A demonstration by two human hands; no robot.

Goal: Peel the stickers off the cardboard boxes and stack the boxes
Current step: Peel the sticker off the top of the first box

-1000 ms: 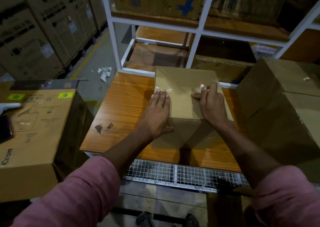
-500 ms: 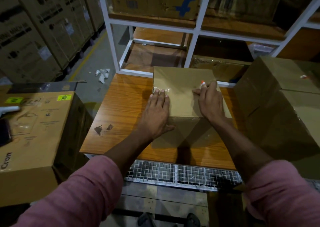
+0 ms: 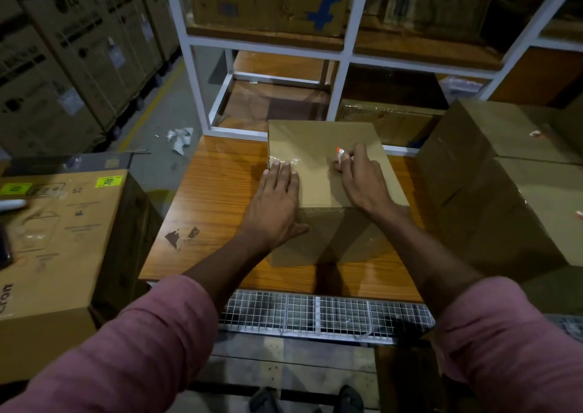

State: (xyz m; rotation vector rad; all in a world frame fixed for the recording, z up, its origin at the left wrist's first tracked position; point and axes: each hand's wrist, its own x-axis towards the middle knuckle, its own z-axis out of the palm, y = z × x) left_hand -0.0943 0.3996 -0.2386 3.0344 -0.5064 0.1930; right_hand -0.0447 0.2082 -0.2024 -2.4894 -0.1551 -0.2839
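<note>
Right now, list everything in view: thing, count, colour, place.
small box: one, brown, centre of table
sticker: one, orange-white, on small box top, at right fingertips
table: one, orange wood, centre
large boxes: stack, brown, right
printed carton: one, tan with yellow-green labels, left
rack: one, white frame, behind table
paper scraps: a few, white, floor
wire mesh: grey, below table edge
left hand: flat on small box
right hand: pinching sticker
</note>
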